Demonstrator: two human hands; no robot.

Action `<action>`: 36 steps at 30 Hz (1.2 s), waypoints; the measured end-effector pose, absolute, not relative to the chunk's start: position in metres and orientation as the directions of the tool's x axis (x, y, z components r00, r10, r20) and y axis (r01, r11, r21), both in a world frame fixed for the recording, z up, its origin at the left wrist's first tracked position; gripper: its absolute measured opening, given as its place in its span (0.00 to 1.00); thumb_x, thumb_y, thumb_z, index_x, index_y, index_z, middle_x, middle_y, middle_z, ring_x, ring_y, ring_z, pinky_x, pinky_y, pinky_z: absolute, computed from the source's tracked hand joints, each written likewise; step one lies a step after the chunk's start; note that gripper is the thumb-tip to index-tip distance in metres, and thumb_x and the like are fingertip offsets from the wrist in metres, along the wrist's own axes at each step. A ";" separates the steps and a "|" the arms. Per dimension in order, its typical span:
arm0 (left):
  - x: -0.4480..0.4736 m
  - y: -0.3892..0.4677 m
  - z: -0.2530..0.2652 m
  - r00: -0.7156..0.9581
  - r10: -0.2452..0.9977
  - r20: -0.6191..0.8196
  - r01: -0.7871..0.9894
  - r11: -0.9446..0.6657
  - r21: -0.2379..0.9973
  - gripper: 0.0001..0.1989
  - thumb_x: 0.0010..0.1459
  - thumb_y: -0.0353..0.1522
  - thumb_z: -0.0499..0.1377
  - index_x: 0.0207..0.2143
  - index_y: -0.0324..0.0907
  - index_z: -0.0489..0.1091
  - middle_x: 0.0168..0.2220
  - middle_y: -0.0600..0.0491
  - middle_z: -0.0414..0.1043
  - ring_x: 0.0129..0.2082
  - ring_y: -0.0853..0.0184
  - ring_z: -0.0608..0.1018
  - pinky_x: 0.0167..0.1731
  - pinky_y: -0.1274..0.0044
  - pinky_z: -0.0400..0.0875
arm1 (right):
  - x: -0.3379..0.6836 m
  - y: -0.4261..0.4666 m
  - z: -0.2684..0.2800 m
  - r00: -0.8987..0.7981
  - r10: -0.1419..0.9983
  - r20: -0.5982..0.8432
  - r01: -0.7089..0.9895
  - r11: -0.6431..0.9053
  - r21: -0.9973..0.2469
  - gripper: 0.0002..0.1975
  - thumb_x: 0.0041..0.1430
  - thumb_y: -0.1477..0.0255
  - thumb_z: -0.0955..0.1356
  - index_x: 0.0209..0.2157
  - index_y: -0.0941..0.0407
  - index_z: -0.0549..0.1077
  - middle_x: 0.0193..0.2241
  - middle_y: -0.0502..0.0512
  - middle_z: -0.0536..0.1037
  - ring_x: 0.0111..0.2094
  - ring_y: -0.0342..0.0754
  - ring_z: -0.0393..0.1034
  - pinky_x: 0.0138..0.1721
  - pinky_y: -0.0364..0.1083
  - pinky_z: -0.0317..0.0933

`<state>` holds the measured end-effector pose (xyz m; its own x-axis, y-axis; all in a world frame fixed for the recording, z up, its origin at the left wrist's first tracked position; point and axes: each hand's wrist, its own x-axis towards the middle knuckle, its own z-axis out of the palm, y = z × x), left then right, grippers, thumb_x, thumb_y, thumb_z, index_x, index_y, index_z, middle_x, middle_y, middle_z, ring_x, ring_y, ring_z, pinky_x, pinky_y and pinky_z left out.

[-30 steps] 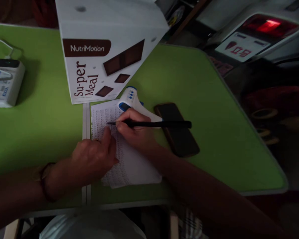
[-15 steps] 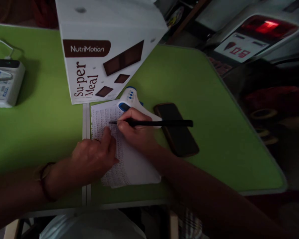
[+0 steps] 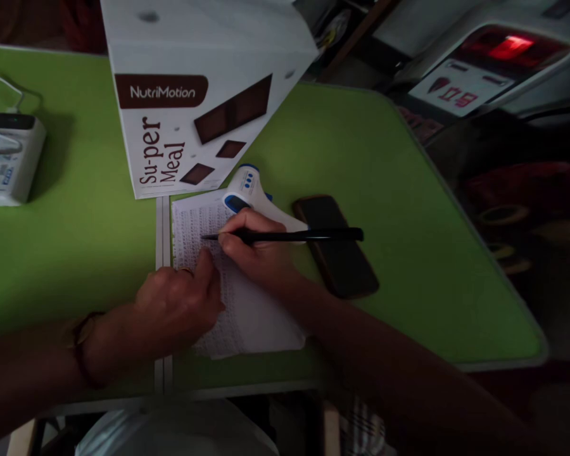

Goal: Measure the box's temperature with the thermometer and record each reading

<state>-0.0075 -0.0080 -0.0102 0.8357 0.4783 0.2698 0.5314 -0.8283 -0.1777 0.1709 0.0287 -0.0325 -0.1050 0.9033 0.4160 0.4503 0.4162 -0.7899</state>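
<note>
Right grip (image 3: 259, 250) is clamped on a black pen (image 3: 320, 235) lying crosswise, tip leftward over the paper (image 3: 261, 316); left grip (image 3: 180, 301), thumb and forefinger apart, rests just nearside.

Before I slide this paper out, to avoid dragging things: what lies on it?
The left hand lies on the paper; the right hand holds a pen over it. A white thermometer overlaps the far edge. Whatever they cover is hidden.
</note>
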 end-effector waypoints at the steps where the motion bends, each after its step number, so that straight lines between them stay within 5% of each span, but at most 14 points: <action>1: -0.007 -0.008 -0.010 0.835 0.479 0.271 0.532 -0.828 -0.177 0.13 0.63 0.33 0.55 0.40 0.32 0.76 0.47 0.36 0.77 0.16 0.68 0.73 0.12 0.74 0.66 | 0.171 0.029 -0.033 -0.112 0.896 0.430 0.442 0.432 -0.786 0.05 0.50 0.77 0.66 0.23 0.54 0.66 0.19 0.45 0.68 0.21 0.41 0.60 0.24 0.43 0.59; 36: -0.007 -0.008 -0.011 0.825 0.480 0.298 0.539 -0.827 -0.162 0.11 0.62 0.30 0.54 0.38 0.33 0.75 0.47 0.37 0.77 0.15 0.67 0.72 0.12 0.74 0.65 | 0.170 0.029 -0.029 -0.110 0.904 0.412 0.453 0.415 -0.789 0.05 0.49 0.75 0.65 0.22 0.54 0.65 0.18 0.46 0.68 0.20 0.40 0.58 0.22 0.43 0.59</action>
<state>-0.0075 -0.0076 -0.0109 0.8254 0.4799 0.2975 0.5390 -0.8266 -0.1620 0.1703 0.0292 -0.0293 -0.1102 0.9043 0.4124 0.4527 0.4150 -0.7892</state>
